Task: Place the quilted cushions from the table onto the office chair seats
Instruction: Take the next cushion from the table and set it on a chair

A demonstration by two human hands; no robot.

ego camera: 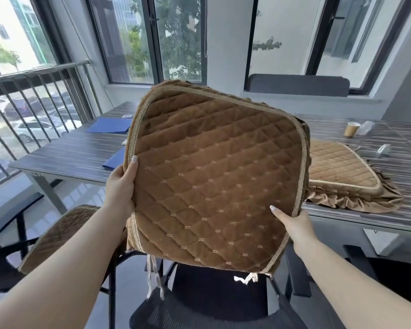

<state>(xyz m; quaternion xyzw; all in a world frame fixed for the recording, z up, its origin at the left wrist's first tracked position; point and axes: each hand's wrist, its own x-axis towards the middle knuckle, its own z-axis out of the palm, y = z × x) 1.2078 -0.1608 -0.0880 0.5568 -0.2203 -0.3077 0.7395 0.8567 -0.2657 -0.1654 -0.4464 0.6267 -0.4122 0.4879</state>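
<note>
Two hands, left hand [122, 186] and right hand [292, 222], pinch the quilted cushion [214, 176] edges, tilted up directly above the black office chair seat [211, 293].

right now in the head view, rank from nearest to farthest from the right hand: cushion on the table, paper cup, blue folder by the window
1. Brown quilted cushion on the table, just right of the right hand.
2. Tan paper cup, farther back, right.
3. Blue flat folder, far left across the table.
</note>
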